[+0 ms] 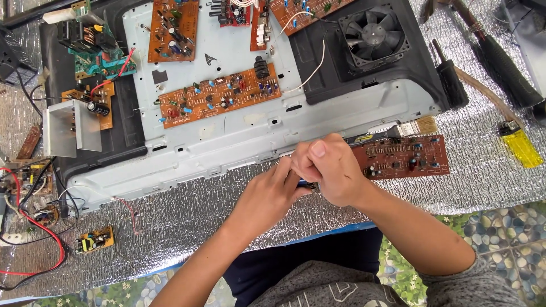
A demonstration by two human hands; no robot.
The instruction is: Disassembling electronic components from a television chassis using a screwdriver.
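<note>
A small dark object (305, 183), mostly hidden, sits pinched between the two hands just above the near edge of the silver foil mat (187, 222); only a dark tip with a hint of blue shows, so what it is cannot be told. The left hand (267, 196) reaches in from below with its fingers curled up against the object, and the right hand (327, 170) is closed into a loose fist over it, thumb pointing up (the two hands touch each other).

Just beyond the right hand lies a dark red circuit board (405, 156), flat on the mat, and touching its far edge is a paintbrush (398, 132) with pale bristles pointing right. Past the hands stretches a pale grey metal chassis (256, 136), bearing an orange circuit board (219, 95) mounted at a slight tilt. Farther back, a black cooling fan (372, 35) sits in the dark housing at the chassis's right. Off to the right, well apart, a yellow lighter (520, 146) rests on the mat. At the far left stands a silver heat sink (67, 128), with red wires (40, 227) looping nearer by.
</note>
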